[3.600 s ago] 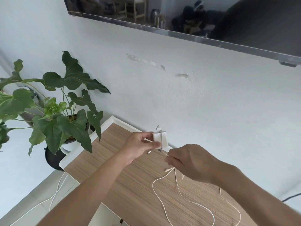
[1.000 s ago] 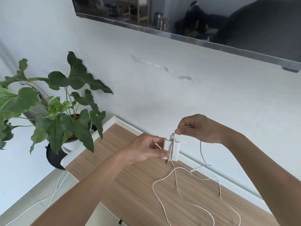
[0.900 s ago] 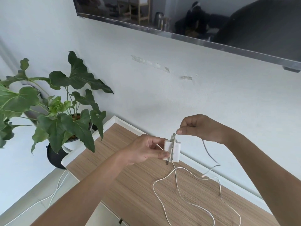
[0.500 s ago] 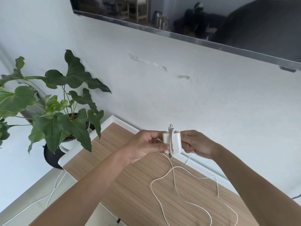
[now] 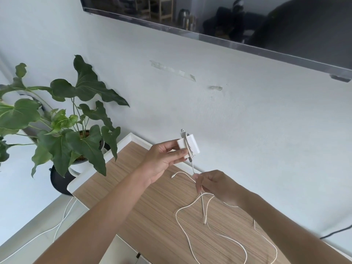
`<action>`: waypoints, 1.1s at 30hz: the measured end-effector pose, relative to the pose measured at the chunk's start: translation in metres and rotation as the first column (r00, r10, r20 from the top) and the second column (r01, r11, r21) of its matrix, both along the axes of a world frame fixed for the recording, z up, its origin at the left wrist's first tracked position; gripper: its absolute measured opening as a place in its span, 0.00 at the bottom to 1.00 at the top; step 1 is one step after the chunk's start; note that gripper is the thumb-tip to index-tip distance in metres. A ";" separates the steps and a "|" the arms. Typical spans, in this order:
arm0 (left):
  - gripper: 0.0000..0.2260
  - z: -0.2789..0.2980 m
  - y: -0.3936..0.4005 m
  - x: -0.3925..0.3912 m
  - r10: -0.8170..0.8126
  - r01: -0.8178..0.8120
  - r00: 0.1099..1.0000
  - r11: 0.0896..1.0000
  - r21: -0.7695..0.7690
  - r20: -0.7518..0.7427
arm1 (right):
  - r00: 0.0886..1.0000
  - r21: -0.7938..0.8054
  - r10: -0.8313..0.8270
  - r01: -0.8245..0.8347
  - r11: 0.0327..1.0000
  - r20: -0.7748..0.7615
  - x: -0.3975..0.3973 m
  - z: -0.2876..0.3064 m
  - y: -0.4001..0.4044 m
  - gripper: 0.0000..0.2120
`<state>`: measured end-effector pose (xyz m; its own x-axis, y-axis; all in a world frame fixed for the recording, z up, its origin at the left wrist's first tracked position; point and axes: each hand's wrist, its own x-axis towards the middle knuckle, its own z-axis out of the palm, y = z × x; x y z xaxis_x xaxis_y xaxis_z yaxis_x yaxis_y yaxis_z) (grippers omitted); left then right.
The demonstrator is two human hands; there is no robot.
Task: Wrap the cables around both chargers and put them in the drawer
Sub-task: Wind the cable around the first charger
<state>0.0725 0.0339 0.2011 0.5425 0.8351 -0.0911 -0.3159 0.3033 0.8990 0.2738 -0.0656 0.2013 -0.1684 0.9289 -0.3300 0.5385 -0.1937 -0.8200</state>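
My left hand [image 5: 165, 159] holds a white charger block [image 5: 188, 145] up above the wooden cabinet top [image 5: 152, 210], with a few turns of white cable wound round its middle. The cable runs down from the block to my right hand [image 5: 215, 184], which pinches it below and to the right of the block. The loose cable [image 5: 182, 227] trails in loops over the wood, with plug ends lying near the middle. A second charger is not visible. No drawer interior shows.
A potted plant [image 5: 62, 130] with large leaves stands left of the cabinet. A dark screen [image 5: 247, 25] hangs on the wall above. White cables [image 5: 62, 216] lie on the floor at lower left. A white drawer front [image 5: 122, 252] shows at the bottom edge.
My right hand has come from behind the charger down and to the right, drawing the cable taut below the block. My left hand has kept hold of the charger.
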 end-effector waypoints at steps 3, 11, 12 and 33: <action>0.15 -0.008 0.002 0.001 0.023 -0.024 0.999 0.999 -0.032 -0.031 | 0.991 0.047 0.038 -0.044 0.998 0.129 -0.003 0.010 -0.002 0.25; 0.18 -0.015 0.004 -0.002 -0.048 0.046 0.999 0.995 -0.093 -0.017 | 0.918 0.105 0.121 -0.172 0.980 0.377 -0.002 0.037 -0.007 0.26; 0.18 -0.013 0.004 -0.002 -0.056 0.054 0.998 0.994 -0.096 -0.017 | 0.909 0.113 0.129 -0.188 0.976 0.397 -0.001 0.040 -0.007 0.26; 0.10 -0.011 -0.010 -0.004 -0.076 0.185 0.859 0.968 0.169 -0.506 | 0.906 0.297 0.121 -0.255 0.920 0.405 0.014 0.105 0.028 0.10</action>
